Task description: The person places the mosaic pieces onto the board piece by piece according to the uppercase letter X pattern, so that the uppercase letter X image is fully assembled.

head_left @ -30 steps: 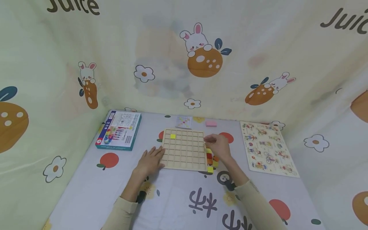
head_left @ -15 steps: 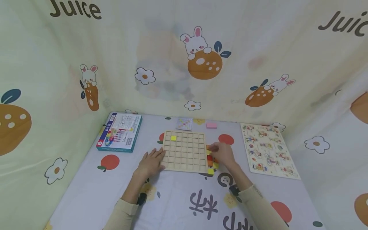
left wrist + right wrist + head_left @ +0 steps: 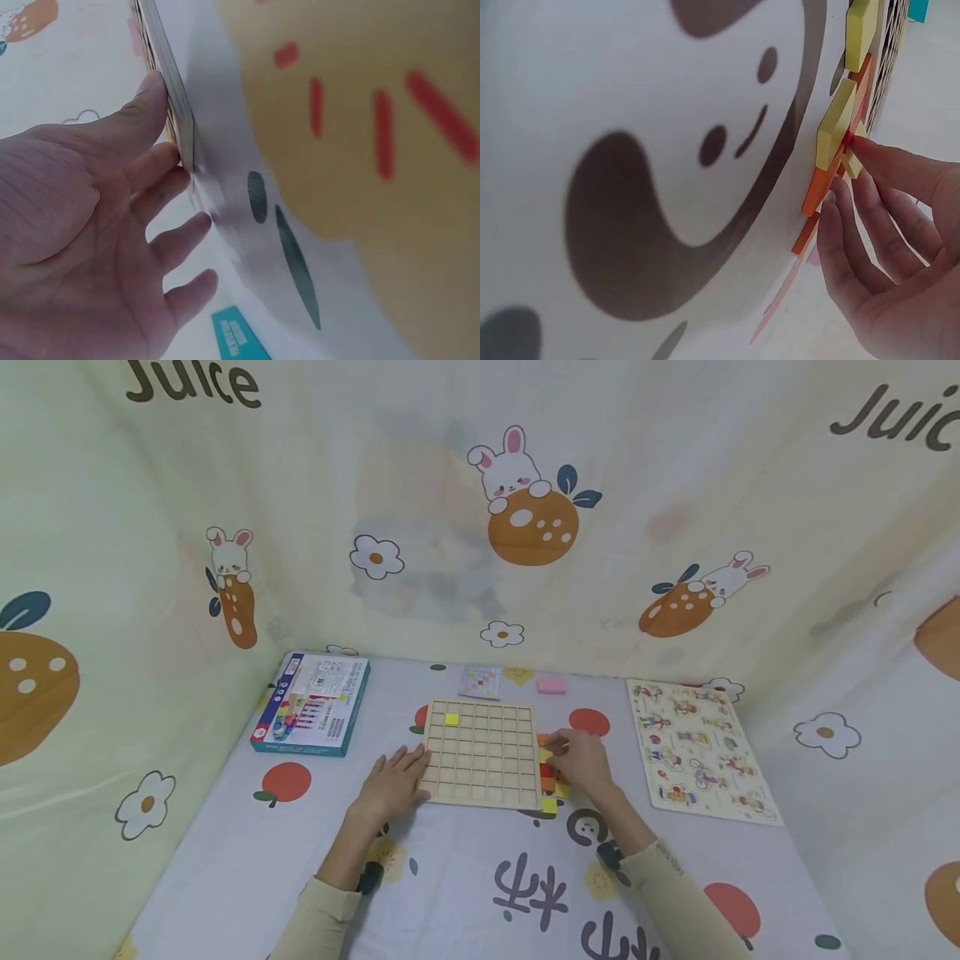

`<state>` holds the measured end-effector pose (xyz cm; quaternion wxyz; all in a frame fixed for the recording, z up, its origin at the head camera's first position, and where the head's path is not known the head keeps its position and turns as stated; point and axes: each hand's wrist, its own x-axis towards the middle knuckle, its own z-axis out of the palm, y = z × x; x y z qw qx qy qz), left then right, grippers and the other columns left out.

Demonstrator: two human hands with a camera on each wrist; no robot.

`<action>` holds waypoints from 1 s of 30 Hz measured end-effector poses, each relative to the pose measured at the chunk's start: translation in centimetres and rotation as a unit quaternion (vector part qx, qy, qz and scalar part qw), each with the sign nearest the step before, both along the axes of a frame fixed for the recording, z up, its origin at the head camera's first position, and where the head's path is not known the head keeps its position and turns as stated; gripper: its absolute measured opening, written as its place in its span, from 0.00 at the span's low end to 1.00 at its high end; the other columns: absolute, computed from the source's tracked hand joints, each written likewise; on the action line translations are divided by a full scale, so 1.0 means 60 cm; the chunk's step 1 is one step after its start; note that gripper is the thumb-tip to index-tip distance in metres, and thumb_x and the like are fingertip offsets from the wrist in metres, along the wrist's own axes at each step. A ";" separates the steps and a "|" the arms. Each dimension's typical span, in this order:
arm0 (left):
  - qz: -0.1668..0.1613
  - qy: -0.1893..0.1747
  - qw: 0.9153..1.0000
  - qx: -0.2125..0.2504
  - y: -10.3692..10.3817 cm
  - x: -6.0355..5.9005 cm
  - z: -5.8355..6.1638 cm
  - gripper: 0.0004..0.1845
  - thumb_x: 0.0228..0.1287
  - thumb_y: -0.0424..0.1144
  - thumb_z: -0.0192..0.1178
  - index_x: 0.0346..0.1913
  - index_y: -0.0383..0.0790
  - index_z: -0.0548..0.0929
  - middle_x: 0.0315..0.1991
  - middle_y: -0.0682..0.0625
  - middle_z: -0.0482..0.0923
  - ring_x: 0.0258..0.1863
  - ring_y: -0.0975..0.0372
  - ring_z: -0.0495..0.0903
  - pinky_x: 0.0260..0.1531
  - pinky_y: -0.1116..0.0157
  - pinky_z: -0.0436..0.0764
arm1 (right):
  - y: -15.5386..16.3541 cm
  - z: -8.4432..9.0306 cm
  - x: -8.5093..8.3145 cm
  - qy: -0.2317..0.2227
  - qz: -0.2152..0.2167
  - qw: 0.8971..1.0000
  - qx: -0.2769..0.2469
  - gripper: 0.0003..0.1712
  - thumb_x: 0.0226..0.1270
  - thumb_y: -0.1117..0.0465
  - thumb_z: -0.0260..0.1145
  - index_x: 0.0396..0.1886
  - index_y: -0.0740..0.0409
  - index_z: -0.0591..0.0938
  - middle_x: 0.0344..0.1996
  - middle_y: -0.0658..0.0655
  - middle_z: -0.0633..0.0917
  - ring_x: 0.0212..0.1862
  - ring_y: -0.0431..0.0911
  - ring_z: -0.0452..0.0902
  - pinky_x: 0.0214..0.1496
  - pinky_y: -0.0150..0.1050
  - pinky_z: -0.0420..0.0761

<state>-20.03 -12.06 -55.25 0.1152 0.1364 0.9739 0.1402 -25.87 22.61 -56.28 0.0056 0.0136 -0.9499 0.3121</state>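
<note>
Wooden grid board [image 3: 480, 752] between the hands — left hand [image 3: 392, 783] flat (steadying), right hand [image 3: 583, 762] pinching a yellow tile [image 3: 852, 163].

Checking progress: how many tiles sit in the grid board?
1: a yellow tile in the grid board, second row, second cell from left. None looks hidden.

I am sitting at what is looking like a child's play corner in a home, screened off rather than a real room: a pale fabric backdrop [image 3: 480, 510] printed with bunnies, oranges, flowers and the word "Juice" is hanging on three sides, and the table [image 3: 225, 860] is wearing a cartoon cloth. Toys are lying all over it: a wooden grid board [image 3: 480, 752], loose coloured blocks [image 3: 551, 785], a teal game box [image 3: 311, 702], a small pattern card [image 3: 480, 681] and a wooden figure puzzle [image 3: 697, 747].
</note>
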 end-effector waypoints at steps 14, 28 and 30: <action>-0.001 0.002 1.000 0.001 0.000 0.000 0.001 0.41 0.72 0.50 0.66 0.81 0.41 0.63 0.82 0.47 0.57 0.82 0.46 0.52 0.80 0.40 0.51 | 0.009 0.017 -0.014 0.001 -0.007 0.998 -0.061 0.15 0.62 0.65 0.75 0.50 0.55 0.89 0.41 0.54 0.89 0.39 0.49 0.86 0.38 0.42 0.88; -0.008 0.005 1.000 -0.005 0.001 0.001 0.006 0.40 0.73 0.49 0.65 0.81 0.40 0.63 0.82 0.46 0.58 0.82 0.45 0.52 0.80 0.40 0.52 | -0.036 0.017 -0.034 0.039 -0.013 0.995 -0.086 0.13 0.63 0.62 0.77 0.48 0.52 0.90 0.38 0.51 0.90 0.38 0.48 0.87 0.41 0.43 0.87; -0.006 0.005 1.000 -0.005 0.001 0.001 0.007 0.40 0.73 0.49 0.66 0.81 0.40 0.64 0.82 0.46 0.58 0.82 0.45 0.52 0.80 0.40 0.52 | -0.047 0.018 -0.039 0.040 -0.009 0.995 -0.089 0.13 0.63 0.62 0.78 0.47 0.52 0.91 0.37 0.51 0.90 0.37 0.48 0.88 0.42 0.43 0.87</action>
